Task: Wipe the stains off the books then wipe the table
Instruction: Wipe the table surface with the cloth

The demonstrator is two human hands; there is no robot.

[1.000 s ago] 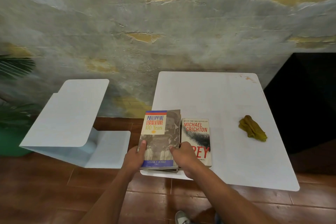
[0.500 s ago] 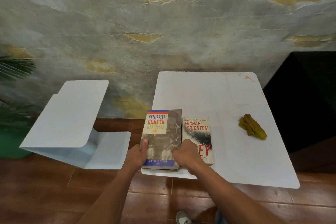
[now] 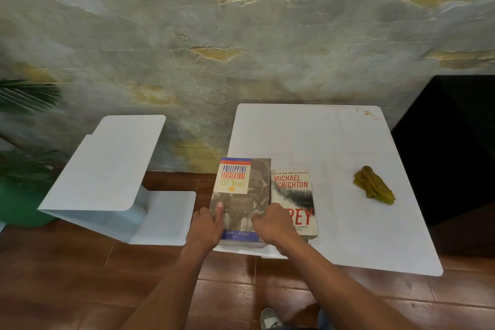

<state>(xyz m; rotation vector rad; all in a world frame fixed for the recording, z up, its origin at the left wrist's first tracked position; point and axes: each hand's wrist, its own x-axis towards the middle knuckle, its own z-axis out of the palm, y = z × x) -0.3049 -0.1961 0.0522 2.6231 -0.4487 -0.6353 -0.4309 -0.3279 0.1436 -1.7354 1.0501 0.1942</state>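
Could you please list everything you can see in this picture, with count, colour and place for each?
Philippine Legislature book: one, grey cover with cream label, near left corner of the table, partly over its edge.
Michael Crichton book: one, white with red letters, flat just right of the first.
cloth: one, mustard yellow, bunched on the table's right side, apart from the books.
table: one, white, with a brownish stain near its far right corner.
side table: one, white, left of the table.
plant: one, green, far left.
shoe: one, grey, bottom edge.
left hand: grips the first book's left edge.
right hand: grips its right edge.
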